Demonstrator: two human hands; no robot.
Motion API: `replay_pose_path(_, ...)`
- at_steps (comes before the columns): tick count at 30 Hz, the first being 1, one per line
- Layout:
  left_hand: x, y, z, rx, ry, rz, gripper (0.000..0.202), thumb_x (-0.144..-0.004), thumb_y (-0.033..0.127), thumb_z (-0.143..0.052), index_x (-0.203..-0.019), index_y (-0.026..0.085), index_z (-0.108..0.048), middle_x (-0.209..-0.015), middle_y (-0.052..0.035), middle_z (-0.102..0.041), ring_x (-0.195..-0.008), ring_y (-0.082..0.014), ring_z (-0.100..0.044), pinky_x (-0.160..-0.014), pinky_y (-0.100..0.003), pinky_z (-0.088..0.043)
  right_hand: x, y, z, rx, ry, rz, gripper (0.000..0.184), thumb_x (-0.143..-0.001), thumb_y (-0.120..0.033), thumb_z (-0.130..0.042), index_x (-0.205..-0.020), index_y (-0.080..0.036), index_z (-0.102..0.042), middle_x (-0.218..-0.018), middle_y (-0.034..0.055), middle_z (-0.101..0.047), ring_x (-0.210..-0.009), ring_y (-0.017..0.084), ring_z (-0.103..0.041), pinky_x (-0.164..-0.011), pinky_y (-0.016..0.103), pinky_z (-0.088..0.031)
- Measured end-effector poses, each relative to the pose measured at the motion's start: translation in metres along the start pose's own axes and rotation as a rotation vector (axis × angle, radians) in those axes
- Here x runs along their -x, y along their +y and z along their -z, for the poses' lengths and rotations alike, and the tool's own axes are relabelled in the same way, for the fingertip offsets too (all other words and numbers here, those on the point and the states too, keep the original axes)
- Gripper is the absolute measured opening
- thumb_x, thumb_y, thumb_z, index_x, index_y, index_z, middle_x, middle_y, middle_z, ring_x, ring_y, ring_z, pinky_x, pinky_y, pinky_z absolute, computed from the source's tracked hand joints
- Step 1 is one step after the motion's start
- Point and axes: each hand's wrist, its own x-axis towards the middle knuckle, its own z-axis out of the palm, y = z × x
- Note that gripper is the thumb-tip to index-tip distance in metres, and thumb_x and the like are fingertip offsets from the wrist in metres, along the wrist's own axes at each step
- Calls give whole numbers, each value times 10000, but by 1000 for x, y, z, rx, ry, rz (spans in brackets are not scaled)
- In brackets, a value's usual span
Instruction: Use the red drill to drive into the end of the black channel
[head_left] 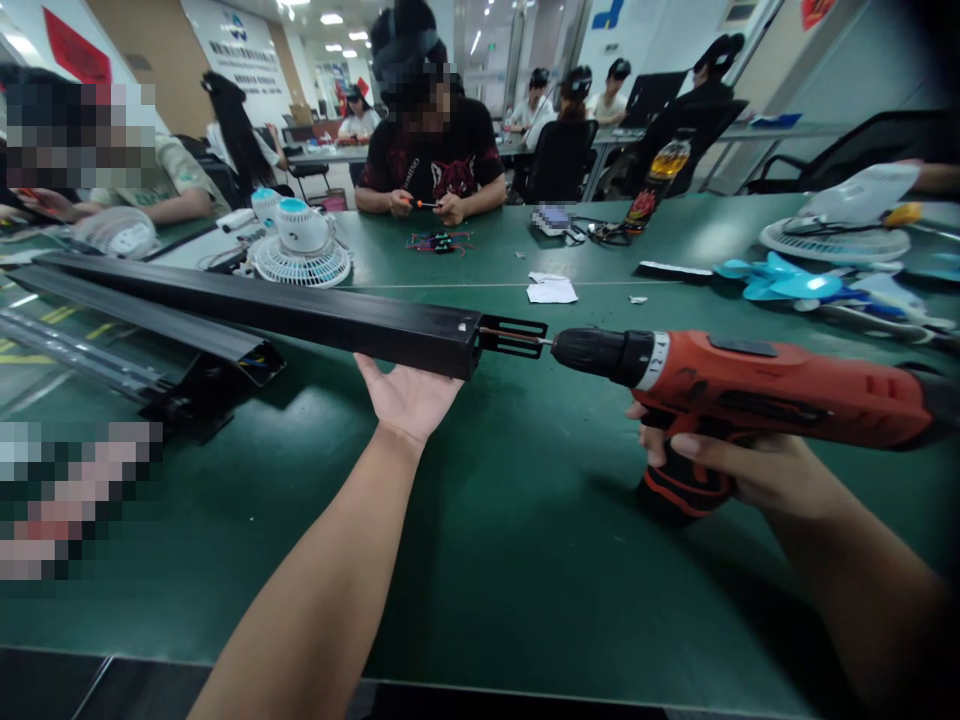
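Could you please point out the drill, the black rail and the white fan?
drill (750, 385): head view, red body.
black rail (300, 315): head view, side face.
white fan (300, 268): head view, round grille.

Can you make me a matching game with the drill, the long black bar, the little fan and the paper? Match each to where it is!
1. orange-red cordless drill
2. long black metal bar
3. small white plastic fan
4. white paper scrap

A. flat on the green table, beyond the drill's tip
B. gripped in the right hand
C. propped on the left hand
D. far left, beyond the bar

Pairs: 1-B, 2-C, 3-D, 4-A.
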Motion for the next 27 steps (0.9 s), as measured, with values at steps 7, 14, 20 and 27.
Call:
replay_pose_path(7,0,0,-1,16,5,-4,1116,-1162,1019,-147,-1934,315,-538,-1897,-194,-698,-1924,-460,-472,-1465,-696,-527,1,1,1,4,1,-18,323,-689,-288,-688,-997,-196,-726,-599,52,-686,-531,245,-632,-479,380,-543)
replay_pose_path(14,0,1,-3,7,36,7,1155,-1149,1045,-132,-1896,293,-590,-1888,-207,-702,-1917,-479,-480,-1468,-720,-523,1,0,-1,-4,11,-17,347,-670,-339,-711,-977,-180,-741,-596,56,-676,-531,238,-631,-469,366,-546)
replay_pose_path(20,4,2,-6,1,37,16,1146,-1163,1023,-116,-1896,286,-600,-1927,-192,-665,-1929,-474,-458,-1468,-732,-519,-1,-2,-2,6,10,-21,341,-670,-336,-705,-976,-189,-743,-583,56,-674,-523,241,-631,-439,356,-539)
replay_pose_path(27,3,3,-5,58,31,27,1105,-1167,1017,-139,-1932,337,-556,-1941,-166,-648,-1927,-487,-455,-1426,-752,-560,0,-2,-1,15,15,-26,311,-677,-295,-693,-966,-193,-743,-585,60,-683,-518,244,-633,-425,353,-532)
